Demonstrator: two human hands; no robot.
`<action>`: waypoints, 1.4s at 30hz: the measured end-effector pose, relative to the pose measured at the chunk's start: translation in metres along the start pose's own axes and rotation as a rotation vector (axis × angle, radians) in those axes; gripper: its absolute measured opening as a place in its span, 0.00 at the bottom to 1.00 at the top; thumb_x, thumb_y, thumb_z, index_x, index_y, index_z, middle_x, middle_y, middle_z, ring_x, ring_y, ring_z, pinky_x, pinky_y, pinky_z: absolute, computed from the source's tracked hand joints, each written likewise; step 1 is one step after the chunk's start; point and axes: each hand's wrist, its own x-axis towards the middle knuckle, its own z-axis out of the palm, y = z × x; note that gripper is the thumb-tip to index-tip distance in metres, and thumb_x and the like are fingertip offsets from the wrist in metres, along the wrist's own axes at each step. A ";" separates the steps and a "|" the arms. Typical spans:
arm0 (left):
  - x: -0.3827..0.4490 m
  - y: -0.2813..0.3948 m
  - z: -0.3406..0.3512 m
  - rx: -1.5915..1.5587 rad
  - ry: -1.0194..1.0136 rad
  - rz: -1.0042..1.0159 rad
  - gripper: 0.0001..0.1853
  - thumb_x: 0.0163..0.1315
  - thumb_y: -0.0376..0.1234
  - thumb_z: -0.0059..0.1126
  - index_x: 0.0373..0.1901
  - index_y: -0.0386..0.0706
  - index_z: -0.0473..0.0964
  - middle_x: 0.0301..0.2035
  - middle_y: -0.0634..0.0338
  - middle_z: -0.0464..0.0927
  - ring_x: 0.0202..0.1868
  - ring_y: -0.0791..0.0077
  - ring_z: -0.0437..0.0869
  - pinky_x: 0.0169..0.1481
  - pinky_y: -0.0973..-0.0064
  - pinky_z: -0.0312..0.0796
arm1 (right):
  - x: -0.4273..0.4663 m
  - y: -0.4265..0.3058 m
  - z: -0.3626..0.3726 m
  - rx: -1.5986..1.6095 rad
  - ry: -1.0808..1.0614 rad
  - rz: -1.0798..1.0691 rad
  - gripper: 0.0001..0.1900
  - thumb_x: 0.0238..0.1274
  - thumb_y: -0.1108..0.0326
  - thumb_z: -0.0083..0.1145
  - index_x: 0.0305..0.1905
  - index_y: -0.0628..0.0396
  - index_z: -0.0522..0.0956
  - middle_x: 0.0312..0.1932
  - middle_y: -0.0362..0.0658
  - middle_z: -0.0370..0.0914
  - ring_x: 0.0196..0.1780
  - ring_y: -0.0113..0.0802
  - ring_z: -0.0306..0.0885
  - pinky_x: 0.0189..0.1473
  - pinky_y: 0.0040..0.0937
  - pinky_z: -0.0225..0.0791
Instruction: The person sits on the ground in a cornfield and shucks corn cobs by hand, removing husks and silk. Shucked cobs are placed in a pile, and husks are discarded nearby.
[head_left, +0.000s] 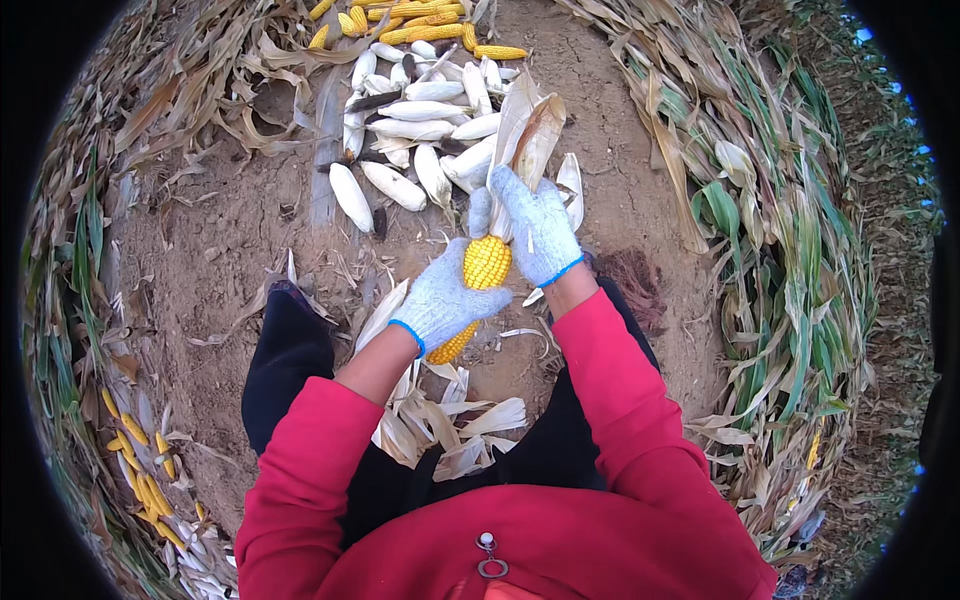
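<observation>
My left hand (442, 300), in a pale knitted glove with a blue cuff edge, is wrapped around a yellow ear of corn (487, 262). Kernels show above and below its fingers. Just beyond it, my right hand (541, 232), gloved alike, grips dry husk leaves (541, 139) at the far end of the ear. The leaves stick up past its fingers, and the junction of husk and cob is partly hidden. In front of both hands lies a pile of corn ears in white husks (420, 111), some with dark silk tips.
Bare yellow ears (420, 19) lie beyond the pile. Torn husks (435, 427) cover soil (202, 277) between my legs. Dry stalks (780, 247) bank up on the right, more leaves (195, 82) on the left. Several yellow ears (150, 491) lie at lower left.
</observation>
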 end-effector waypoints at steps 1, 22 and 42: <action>0.002 -0.003 0.002 0.097 0.040 0.023 0.44 0.52 0.43 0.73 0.66 0.32 0.62 0.49 0.50 0.80 0.49 0.66 0.82 0.55 0.69 0.75 | 0.000 0.000 0.002 0.096 -0.001 0.020 0.12 0.72 0.60 0.57 0.48 0.59 0.76 0.28 0.37 0.77 0.27 0.26 0.75 0.28 0.28 0.72; 0.013 0.008 0.000 -1.064 0.328 -0.024 0.20 0.59 0.29 0.69 0.52 0.43 0.72 0.38 0.62 0.78 0.37 0.73 0.81 0.41 0.71 0.76 | 0.045 -0.013 0.014 0.420 0.089 -0.091 0.11 0.76 0.57 0.51 0.39 0.51 0.75 0.21 0.32 0.66 0.21 0.22 0.65 0.24 0.26 0.65; 0.011 -0.002 -0.050 -1.094 0.653 0.041 0.15 0.75 0.42 0.51 0.51 0.40 0.75 0.39 0.61 0.79 0.40 0.74 0.80 0.47 0.72 0.75 | -0.021 0.043 0.032 -0.753 -0.438 0.165 0.48 0.56 0.44 0.67 0.71 0.68 0.59 0.62 0.57 0.73 0.64 0.41 0.74 0.66 0.35 0.66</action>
